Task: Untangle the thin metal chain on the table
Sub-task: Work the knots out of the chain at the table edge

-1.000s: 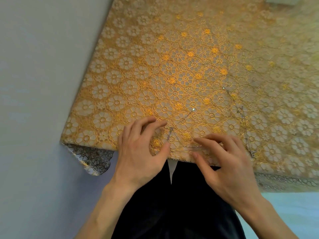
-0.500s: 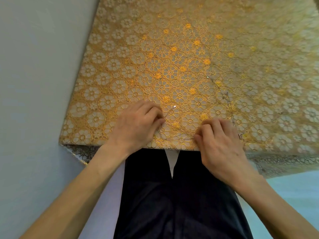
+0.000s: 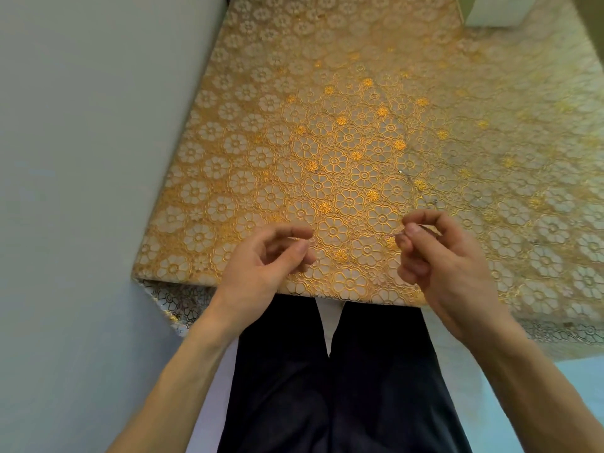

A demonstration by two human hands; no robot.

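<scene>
With your left hand [image 3: 261, 266] and right hand [image 3: 451, 263] each curled, pinching the thin metal chain [image 3: 401, 172] at lower centre (its tail trails up-right across the tablecloth [image 3: 327, 125]), ease them apart slowly, never jerking a snag.

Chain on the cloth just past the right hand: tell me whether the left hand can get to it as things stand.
Probably yes. Only bare tablecloth lies between the left hand and that chain stretch. The right hand, pinching the chain, sits close beside it and may crowd the reach.
</scene>
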